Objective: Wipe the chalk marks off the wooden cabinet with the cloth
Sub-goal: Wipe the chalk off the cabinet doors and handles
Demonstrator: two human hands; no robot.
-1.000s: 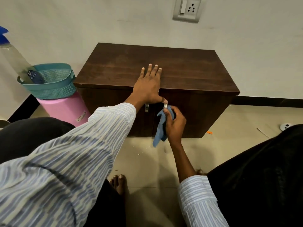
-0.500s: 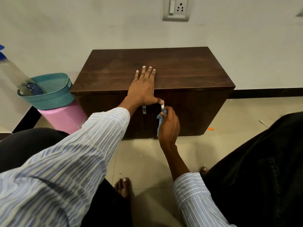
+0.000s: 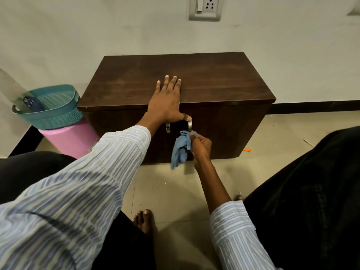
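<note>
Tiled floor (image 3: 171,191) | dark cabinet (image 3: 214,84) | left hand (image 3: 165,104) flat (fingers spread) | right hand (image 3: 201,146) grips crumpled blue cloth (image 3: 180,148)

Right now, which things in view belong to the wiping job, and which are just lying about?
In the job: wooden cabinet; blue cloth, held in right hand; left hand, flat on cabinet top.

Lying about: teal basket; pink bin; wall socket; orange scrap.

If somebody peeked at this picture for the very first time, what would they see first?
Probably the dark wooden cabinet against the wall, with the left hand spread flat on its top. Just below, the right hand grips a crumpled blue cloth at the cabinet's front, by the metal handles. A teal basket on a pink tub stands beside it.
</note>
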